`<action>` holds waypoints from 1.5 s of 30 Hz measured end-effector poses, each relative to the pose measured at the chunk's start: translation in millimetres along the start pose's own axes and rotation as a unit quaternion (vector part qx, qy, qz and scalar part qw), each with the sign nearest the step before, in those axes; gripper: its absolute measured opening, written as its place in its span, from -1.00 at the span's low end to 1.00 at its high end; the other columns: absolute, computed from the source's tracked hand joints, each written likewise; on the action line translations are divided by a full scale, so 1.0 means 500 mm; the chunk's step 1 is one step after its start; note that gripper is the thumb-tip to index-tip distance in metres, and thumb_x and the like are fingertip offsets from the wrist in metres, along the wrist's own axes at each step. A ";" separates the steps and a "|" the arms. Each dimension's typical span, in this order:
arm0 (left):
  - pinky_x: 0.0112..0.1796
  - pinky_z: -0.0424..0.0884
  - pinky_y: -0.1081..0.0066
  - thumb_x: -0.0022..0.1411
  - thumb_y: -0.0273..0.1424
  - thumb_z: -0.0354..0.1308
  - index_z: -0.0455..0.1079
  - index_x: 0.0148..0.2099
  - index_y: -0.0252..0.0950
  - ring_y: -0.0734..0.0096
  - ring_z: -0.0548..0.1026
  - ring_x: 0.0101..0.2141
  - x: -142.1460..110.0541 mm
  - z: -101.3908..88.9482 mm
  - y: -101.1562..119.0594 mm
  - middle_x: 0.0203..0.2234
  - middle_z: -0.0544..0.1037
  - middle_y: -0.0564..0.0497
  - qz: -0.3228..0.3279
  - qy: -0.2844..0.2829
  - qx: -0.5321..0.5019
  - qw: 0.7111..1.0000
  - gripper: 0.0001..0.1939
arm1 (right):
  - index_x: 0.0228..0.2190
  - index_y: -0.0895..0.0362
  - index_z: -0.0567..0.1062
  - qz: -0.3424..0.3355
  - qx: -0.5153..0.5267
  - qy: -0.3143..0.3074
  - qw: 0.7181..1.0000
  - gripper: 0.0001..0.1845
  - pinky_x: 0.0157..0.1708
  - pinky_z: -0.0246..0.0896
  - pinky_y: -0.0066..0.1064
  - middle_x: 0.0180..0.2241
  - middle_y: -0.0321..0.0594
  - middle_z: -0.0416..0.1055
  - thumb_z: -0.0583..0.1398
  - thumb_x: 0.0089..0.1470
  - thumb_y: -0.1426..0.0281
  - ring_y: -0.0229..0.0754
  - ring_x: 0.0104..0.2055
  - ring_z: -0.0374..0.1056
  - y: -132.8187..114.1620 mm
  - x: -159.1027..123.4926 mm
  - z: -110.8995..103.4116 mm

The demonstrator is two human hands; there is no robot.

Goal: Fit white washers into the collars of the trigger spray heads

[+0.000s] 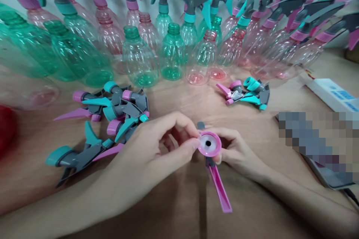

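Between my hands is a spray trigger head [220, 190] with a pink collar and pink lever, its collar opening facing me and a dark hole in the white centre. My right hand [238, 149] grips its body from the right. With thumb and forefinger pinched together, my left hand [165, 149] touches the collar's left rim; whether a small piece lies in that pinch I cannot make out. Left of my left hand lies a heap of loose trigger heads [120, 104] in grey, teal and pink. A teal-collared trigger head [75, 157] rests nearest me.
Green and pink bottles stand along the back, several uncapped like a green bottle [172, 54], others with trigger heads fitted. Two or so loose trigger heads [252, 93] lie right of centre. At right are a white box [333, 95] and a phone-like device [328, 175] with a cable.
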State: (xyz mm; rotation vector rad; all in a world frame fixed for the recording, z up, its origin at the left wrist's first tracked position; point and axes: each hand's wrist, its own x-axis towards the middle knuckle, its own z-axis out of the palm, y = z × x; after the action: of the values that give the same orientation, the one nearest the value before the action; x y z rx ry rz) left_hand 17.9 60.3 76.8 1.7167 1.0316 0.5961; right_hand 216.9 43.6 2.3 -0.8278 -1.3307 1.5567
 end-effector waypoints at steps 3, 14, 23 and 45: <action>-0.54 0.29 0.62 0.24 -0.45 0.10 0.38 -0.32 -0.22 0.59 0.45 -0.50 -0.006 0.006 0.007 -0.50 0.49 0.20 0.003 0.005 0.031 0.999 -0.92 | -0.22 -0.06 0.60 0.006 -0.010 -0.018 1.000 -0.73 -0.21 0.40 -0.38 -0.31 -0.29 0.53 0.36 -0.05 0.29 -0.23 -0.26 0.43 -0.004 0.001 0.000; -0.32 0.34 0.55 0.28 -0.53 0.05 0.40 -0.10 -0.20 0.60 0.44 -0.35 -0.026 0.014 -0.013 -0.30 0.43 0.14 0.180 0.065 0.285 0.939 -0.80 | -0.21 -0.08 0.59 0.030 0.042 -0.003 0.999 -0.62 -0.24 0.43 -0.42 -0.28 -0.31 0.51 0.41 -0.15 0.39 -0.25 -0.25 0.42 -0.001 0.001 0.004; -0.54 0.34 0.44 0.26 -0.58 -0.14 0.46 -0.20 -0.32 0.37 0.42 -0.49 -0.034 0.032 -0.012 -0.44 0.44 -0.01 0.152 0.008 0.453 0.879 -0.67 | -0.32 -0.03 0.60 0.037 0.035 0.028 0.998 -0.70 -0.27 0.35 -0.46 -0.38 -0.36 0.45 0.42 -0.18 0.49 -0.30 -0.31 0.38 0.007 0.000 0.005; -0.31 0.37 0.51 0.32 -0.58 -0.10 0.37 -0.26 -0.24 0.49 0.45 -0.32 -0.015 0.020 -0.004 -0.35 0.42 0.08 0.149 0.015 0.262 0.954 -0.76 | -0.29 0.00 0.59 0.029 0.012 -0.018 0.999 -0.64 -0.32 0.23 -0.46 -0.38 -0.37 0.36 0.44 -0.23 0.47 -0.30 -0.31 0.30 0.005 -0.002 -0.001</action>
State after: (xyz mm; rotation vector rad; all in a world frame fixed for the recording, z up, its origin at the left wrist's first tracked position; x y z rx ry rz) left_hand 21.2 48.9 71.7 2.3652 1.0173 0.5691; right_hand 217.3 42.8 -0.3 -0.8335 -1.3207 1.6361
